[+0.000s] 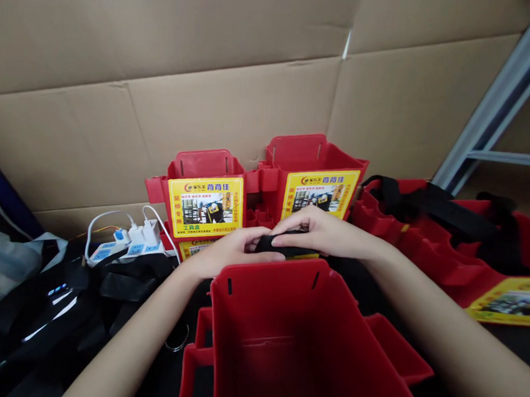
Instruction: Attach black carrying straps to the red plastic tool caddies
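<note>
A red plastic tool box (272, 295) stands nearest me, its mouth facing up and two narrow slots in its far wall. Just beyond that wall, both of my hands meet around a black strap (268, 243). My left hand (230, 252) has its fingers closed on the strap's left side. From the right, my right hand (315, 231) pinches the same strap between thumb and fingers. The strap's lower part is hidden behind the box wall.
Two more red boxes with yellow labels (207, 207) stand against the cardboard wall (241, 115). Red boxes with black straps (447, 210) lie at right, near a metal frame (489, 104). Power strips with white plugs (143, 234) and black material (73, 308) are at left.
</note>
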`<action>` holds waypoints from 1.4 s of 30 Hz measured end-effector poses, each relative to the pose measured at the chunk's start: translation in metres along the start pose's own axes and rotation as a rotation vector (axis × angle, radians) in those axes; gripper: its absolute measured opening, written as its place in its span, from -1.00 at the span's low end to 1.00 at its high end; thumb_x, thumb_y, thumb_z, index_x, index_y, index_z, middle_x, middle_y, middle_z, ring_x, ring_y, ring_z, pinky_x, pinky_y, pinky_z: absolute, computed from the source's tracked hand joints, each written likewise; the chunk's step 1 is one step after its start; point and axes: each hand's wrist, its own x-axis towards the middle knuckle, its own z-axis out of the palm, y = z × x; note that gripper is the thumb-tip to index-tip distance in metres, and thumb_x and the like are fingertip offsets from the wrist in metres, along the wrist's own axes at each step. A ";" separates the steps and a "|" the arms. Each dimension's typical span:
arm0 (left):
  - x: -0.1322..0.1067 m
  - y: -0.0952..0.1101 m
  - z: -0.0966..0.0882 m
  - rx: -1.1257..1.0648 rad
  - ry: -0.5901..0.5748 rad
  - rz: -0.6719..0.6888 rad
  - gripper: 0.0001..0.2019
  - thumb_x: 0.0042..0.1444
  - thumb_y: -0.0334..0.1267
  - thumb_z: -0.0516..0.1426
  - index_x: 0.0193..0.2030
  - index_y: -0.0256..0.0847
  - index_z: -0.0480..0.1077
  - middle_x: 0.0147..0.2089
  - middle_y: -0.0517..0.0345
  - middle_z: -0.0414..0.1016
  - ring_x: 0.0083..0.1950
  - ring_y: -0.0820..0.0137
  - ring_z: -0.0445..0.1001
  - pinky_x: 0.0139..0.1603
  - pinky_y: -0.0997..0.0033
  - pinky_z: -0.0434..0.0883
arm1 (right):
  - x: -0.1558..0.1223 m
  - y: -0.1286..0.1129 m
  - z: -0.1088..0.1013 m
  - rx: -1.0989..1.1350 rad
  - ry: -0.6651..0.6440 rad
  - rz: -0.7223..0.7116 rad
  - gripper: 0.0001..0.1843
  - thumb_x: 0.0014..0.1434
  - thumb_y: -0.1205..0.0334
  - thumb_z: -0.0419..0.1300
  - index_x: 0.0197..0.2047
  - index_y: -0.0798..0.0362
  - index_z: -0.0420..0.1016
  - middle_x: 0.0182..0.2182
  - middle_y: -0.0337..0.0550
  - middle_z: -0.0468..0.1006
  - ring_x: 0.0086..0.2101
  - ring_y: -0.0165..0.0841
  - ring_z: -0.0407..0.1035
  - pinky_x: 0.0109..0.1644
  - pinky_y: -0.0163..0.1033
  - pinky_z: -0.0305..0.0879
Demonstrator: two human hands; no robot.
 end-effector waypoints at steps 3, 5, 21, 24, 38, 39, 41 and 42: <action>0.000 0.000 -0.007 0.037 0.044 -0.051 -0.72 0.10 -0.07 0.07 -0.38 -0.29 0.37 -0.51 0.29 0.26 -0.49 0.56 0.20 -0.49 0.55 0.15 | -0.005 -0.002 -0.007 -0.046 0.001 -0.011 -0.70 0.04 0.04 0.21 -0.27 0.07 0.57 -0.36 -0.20 0.58 -0.36 -0.40 0.40 -0.32 -0.35 0.29; -0.004 0.001 -0.016 0.115 0.017 -0.091 -0.68 0.10 -0.06 0.06 -0.48 -0.30 0.34 -0.55 0.30 0.22 -0.51 0.57 0.16 -0.50 0.56 0.13 | -0.014 -0.005 -0.017 -0.095 0.017 0.072 -0.68 -0.01 0.02 0.24 -0.26 0.05 0.56 -0.43 -0.24 0.55 -0.49 -0.46 0.35 -0.47 -0.40 0.24; -0.013 -0.004 -0.015 0.080 -0.122 -0.118 -0.60 0.08 -0.29 0.10 0.09 -0.26 0.26 0.05 -0.09 0.40 -0.01 0.35 0.41 -0.01 0.35 0.34 | -0.017 0.007 -0.027 -0.069 -0.041 0.148 -0.76 0.02 0.06 0.20 -0.36 0.07 0.49 -0.55 -0.30 0.41 -0.61 -0.55 0.20 -0.57 -0.43 0.09; -0.003 -0.012 -0.003 -0.005 -0.081 -0.037 -0.63 0.06 -0.27 0.11 0.04 -0.25 0.28 -0.03 -0.03 0.43 -0.08 0.38 0.43 -0.10 0.40 0.36 | -0.002 -0.001 -0.002 -0.099 -0.095 0.038 -0.76 0.07 0.08 0.15 -0.37 0.07 0.53 -0.40 -0.21 0.52 -0.39 -0.42 0.36 -0.31 -0.34 0.23; -0.039 0.004 -0.020 0.639 -0.086 -0.350 -0.87 -0.04 -0.31 0.06 -0.48 -0.31 0.38 -0.44 0.02 0.50 -0.41 0.30 0.43 -0.51 0.47 0.21 | -0.070 0.005 -0.087 0.003 -0.155 0.296 -0.67 -0.07 0.18 0.29 -0.17 -0.01 0.49 -0.59 -0.35 0.28 -0.53 -0.53 0.18 -0.50 -0.40 0.06; -0.038 0.004 -0.019 0.642 -0.112 -0.338 -0.87 -0.03 -0.29 0.08 -0.46 -0.30 0.40 -0.40 0.01 0.52 -0.37 0.28 0.45 -0.46 0.45 0.25 | -0.067 0.006 -0.084 0.004 -0.156 0.288 -0.68 -0.05 0.18 0.28 -0.17 0.01 0.47 -0.54 -0.33 0.32 -0.50 -0.52 0.22 -0.46 -0.40 0.11; -0.033 0.005 -0.016 0.603 -0.141 -0.250 -0.81 -0.01 -0.25 0.11 -0.28 -0.28 0.44 -0.23 -0.02 0.53 -0.20 0.24 0.47 -0.27 0.41 0.34 | -0.054 0.006 -0.068 0.002 -0.174 0.245 -0.71 -0.02 0.15 0.26 -0.21 0.06 0.44 -0.43 -0.26 0.40 -0.41 -0.47 0.29 -0.36 -0.37 0.20; -0.029 0.004 -0.014 0.555 -0.129 -0.178 -0.72 0.01 -0.24 0.11 -0.12 -0.26 0.42 -0.08 -0.04 0.50 -0.07 0.24 0.44 -0.13 0.38 0.34 | -0.044 0.006 -0.056 -0.004 -0.202 0.225 -0.72 0.00 0.14 0.25 -0.22 0.08 0.43 -0.36 -0.21 0.43 -0.34 -0.42 0.32 -0.29 -0.34 0.23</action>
